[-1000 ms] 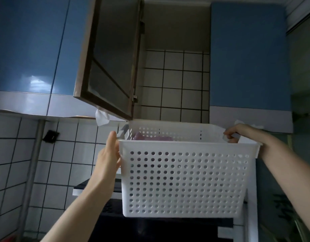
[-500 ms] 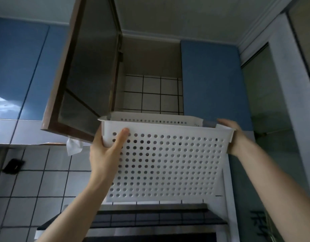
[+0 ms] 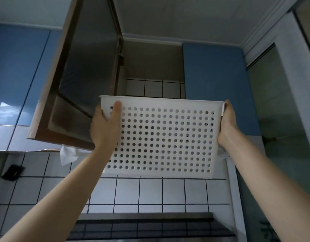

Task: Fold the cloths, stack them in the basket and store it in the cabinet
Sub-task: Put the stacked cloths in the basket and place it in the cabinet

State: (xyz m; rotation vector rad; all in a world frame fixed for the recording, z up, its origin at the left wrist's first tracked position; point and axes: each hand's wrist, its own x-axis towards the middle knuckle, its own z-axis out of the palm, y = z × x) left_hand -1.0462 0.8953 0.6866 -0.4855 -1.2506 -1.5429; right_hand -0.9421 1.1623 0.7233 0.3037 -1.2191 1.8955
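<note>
Gripping the basket (image 3: pixel 164 137) by its ends, left hand (image 3: pixel 105 126) and right hand (image 3: pixel 228 122) hold it higher than before, rim level with the open cabinet (image 3: pixel 154 67) mouth, beside the door (image 3: pixel 81 75).

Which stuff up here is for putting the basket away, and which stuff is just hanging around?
For the job:
white basket, held by the left hand and right hand
open cabinet
cabinet door, swung open

Just there:
white cloth scrap hanging under the door
black wall fitting
closed blue doors
wall tiles
</note>
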